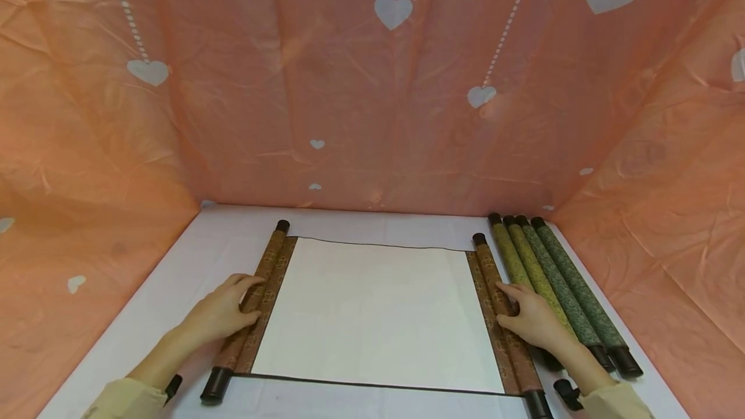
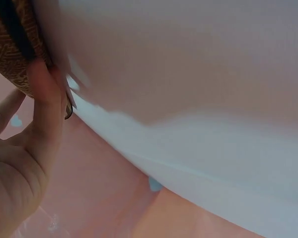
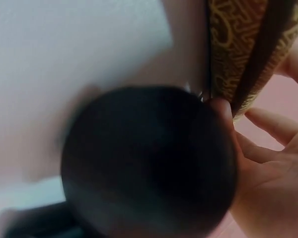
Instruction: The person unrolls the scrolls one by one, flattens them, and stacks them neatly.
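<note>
A blank white scroll (image 1: 378, 315) lies spread flat across the table, with a brown patterned roller at each side. My left hand (image 1: 218, 309) grips the left roller (image 1: 270, 252) around its middle, thumb on the near side and fingers over the top. At the opposite side, my right hand (image 1: 538, 321) holds the right roller (image 1: 487, 262) between thumb and fingers. Both rollers end in black knobs. The left wrist view shows the brown brocade (image 2: 7, 54) against my thumb. Gold-patterned brocade (image 3: 233, 39) meets my fingertips in the right wrist view.
Several rolled scrolls (image 1: 559, 277), yellow-green and dark green with black ends, lie side by side right of the spread scroll, close to my right hand. A dark round end (image 3: 149, 158) fills much of the right wrist view. Orange heart-print sheeting (image 1: 349, 96) walls the white table.
</note>
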A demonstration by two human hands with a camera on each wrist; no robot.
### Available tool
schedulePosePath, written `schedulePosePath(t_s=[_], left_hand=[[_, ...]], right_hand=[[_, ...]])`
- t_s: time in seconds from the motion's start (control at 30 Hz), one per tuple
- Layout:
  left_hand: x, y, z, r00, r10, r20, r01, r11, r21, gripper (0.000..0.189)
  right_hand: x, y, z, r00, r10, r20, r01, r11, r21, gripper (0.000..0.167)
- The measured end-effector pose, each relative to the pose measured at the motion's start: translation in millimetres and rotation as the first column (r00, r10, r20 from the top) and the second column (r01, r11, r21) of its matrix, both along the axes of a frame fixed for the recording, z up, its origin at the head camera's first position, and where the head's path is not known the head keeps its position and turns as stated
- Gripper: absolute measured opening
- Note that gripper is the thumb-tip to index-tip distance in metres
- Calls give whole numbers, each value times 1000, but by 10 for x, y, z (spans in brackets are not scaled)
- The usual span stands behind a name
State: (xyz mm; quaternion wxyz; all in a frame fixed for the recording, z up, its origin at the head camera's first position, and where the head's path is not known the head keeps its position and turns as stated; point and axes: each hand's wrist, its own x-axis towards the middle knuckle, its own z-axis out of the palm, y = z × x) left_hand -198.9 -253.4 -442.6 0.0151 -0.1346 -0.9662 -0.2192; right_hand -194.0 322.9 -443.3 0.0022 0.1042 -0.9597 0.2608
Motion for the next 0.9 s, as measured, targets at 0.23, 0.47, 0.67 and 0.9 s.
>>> schedulePosePath(t_s=[0.23,0.47,0.67,0.9], left_hand=[[-22,-64,-25,999,-28,38,26,999,47,66],[-53,-104,11,998,-59,12,57,995,78,65],[-135,-131,46,997,-71,-6,71,995,65,65],[-266,-141,82,997,-64,37,62,996,61,63]], right_hand=[[-54,0,-10,1000,8,10,-7,999,-50,67],[-122,13,109,997,8,73,3,989,-148,68],[-258,-11,234,998,47,49,-38,985,-166,67],[-439,-36,248,994,46,95,-28,984,-179,68]])
